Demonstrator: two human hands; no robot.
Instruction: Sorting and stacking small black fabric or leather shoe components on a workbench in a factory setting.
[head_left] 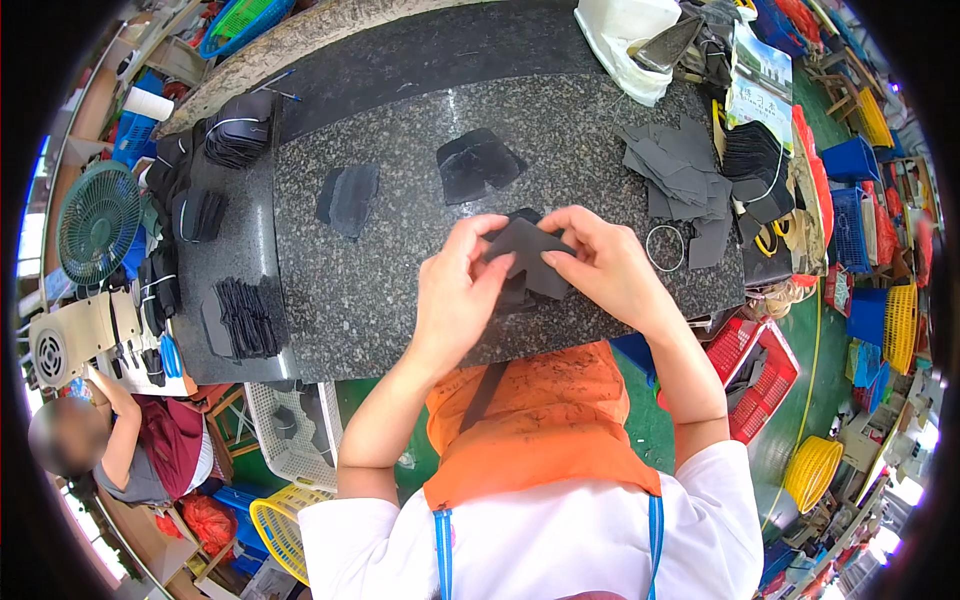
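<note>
Between my two hands, over the near edge of a speckled stone table (400, 270), I hold a dark grey cut piece of sheet material (527, 248). My left hand (463, 275) pinches its left edge with thumb and fingers. Its right edge is gripped the same way by my right hand (607, 262). Part of another dark piece shows behind and below it; whether it is joined to the held one I cannot tell. Just beyond my hands lies a black cut piece (480, 167), and farther left a smaller dark grey piece (348, 199).
A loose pile of grey pieces (680, 175) lies right, beside a ring-shaped band (665, 248) and a tied black stack (757, 165). Black stacks (240, 320) line the left. A green fan (98, 218), a white basket (290, 440), a red crate (755, 375) and another person (150, 450) surround the table.
</note>
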